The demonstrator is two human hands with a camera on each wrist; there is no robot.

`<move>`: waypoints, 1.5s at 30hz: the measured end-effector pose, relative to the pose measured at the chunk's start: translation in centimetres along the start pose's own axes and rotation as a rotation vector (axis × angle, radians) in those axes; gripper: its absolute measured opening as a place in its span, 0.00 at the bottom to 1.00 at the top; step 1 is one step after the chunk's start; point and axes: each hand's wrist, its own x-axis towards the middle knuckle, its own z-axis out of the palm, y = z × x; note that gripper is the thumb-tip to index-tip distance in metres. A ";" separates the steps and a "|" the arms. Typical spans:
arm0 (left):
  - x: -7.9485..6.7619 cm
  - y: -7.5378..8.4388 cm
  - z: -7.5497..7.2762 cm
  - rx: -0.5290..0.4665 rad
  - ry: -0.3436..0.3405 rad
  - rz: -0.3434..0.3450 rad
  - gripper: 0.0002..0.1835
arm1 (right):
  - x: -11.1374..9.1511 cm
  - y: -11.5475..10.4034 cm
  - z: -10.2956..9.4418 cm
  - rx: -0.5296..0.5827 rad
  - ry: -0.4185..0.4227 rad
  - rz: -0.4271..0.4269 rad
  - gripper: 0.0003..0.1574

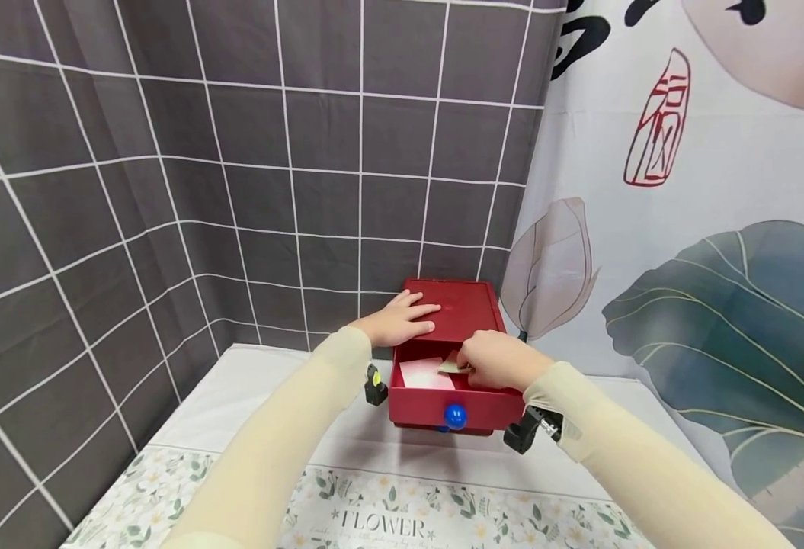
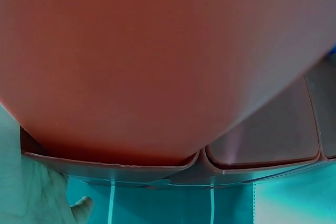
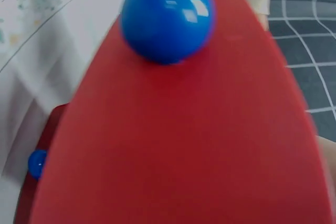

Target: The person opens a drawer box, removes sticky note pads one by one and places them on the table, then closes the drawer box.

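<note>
A red drawer box [image 1: 459, 301] stands against the back wall, its upper drawer [image 1: 418, 409] pulled out toward me. My left hand [image 1: 400, 319] rests with spread fingers on the left part of the box top. My right hand [image 1: 501, 358] reaches into the drawer, its fingers curled and pinching a pale yellow slip of paper [image 1: 450, 364]. A whitish-pink sheet of paper [image 1: 418, 374] lies in the drawer just left of it. On the drawer front is a round blue knob [image 3: 168, 17], large in the right wrist view. The right fingertips are partly hidden.
A lower blue knob [image 3: 37, 164] shows beneath the open drawer. The box stands on a white cloth with a floral printed band [image 1: 388, 503] along the front. Behind hang a grey grid curtain [image 1: 319, 191] and a white curtain with leaf prints [image 1: 724, 328].
</note>
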 end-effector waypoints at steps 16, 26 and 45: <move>0.0 -0.2 0.1 0.002 0.007 -0.014 0.30 | -3.0 3.4 -3.2 0.240 0.287 0.045 0.15; 0.0 -0.6 0.4 -0.002 0.011 0.005 0.31 | -5.3 7.1 -2.7 0.825 0.391 0.225 0.18; 0.2 -0.1 0.1 0.007 0.012 0.017 0.29 | -8.1 11.7 6.0 1.281 0.757 0.594 0.30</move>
